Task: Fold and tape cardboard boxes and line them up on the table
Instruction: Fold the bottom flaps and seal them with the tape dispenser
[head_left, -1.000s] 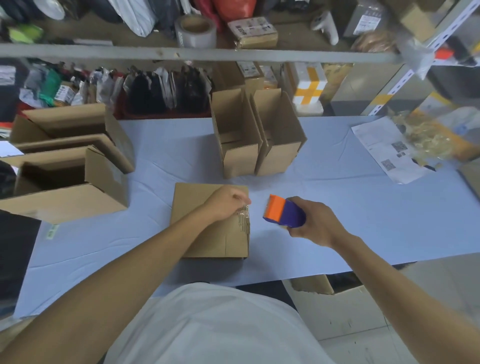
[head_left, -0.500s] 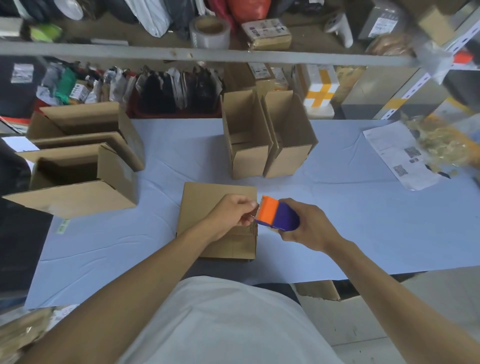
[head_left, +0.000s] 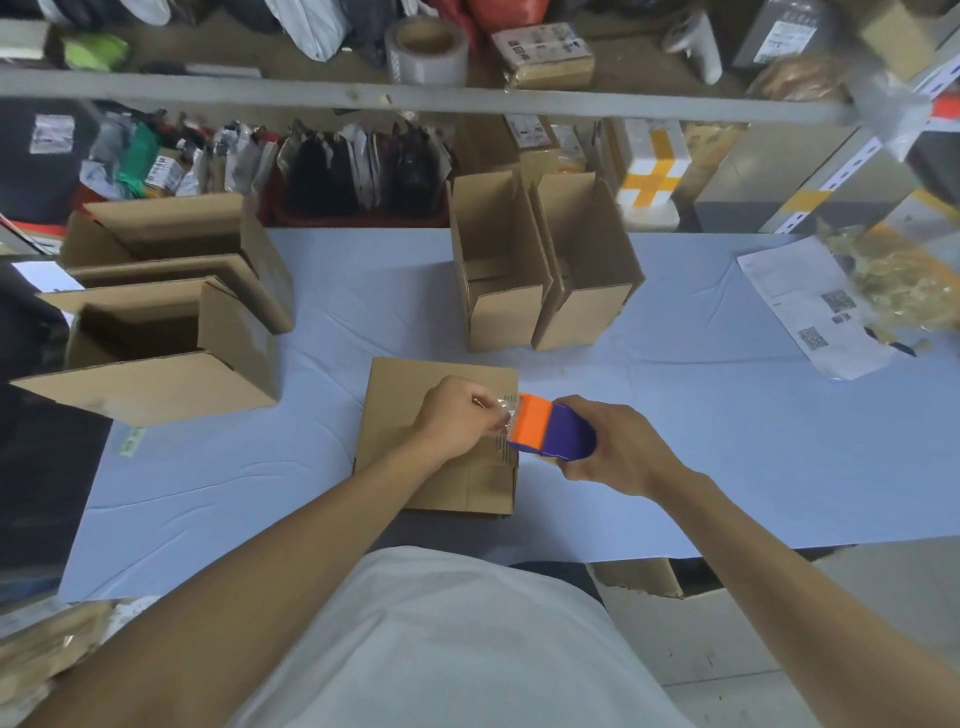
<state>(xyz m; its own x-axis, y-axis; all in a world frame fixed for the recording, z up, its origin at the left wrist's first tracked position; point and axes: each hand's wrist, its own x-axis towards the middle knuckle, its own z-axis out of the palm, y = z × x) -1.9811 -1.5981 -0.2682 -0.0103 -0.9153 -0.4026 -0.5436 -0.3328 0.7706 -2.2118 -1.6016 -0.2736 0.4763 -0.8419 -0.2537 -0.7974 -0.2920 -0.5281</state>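
A cardboard box (head_left: 400, 395) lies closed side up on the pale blue table (head_left: 727, 457) just in front of me. My right hand (head_left: 618, 447) grips an orange and purple tape dispenser (head_left: 550, 428) at the box's right edge. My left hand (head_left: 457, 413) rests over the box top and pinches the clear tape end (head_left: 506, 415) at the dispenser's mouth. Two folded open boxes (head_left: 540, 270) stand side by side behind it.
Two larger open boxes (head_left: 161, 322) lie on their sides at the left. A printed sheet (head_left: 810, 312) and a crinkled plastic bag (head_left: 904, 275) sit at the right. Shelving with a tape roll (head_left: 428, 49), parcels and bags stands behind the table.
The dispenser has moved left to the box's right edge. My left hand's fingers have gone from resting on the box to pinching the tape end.
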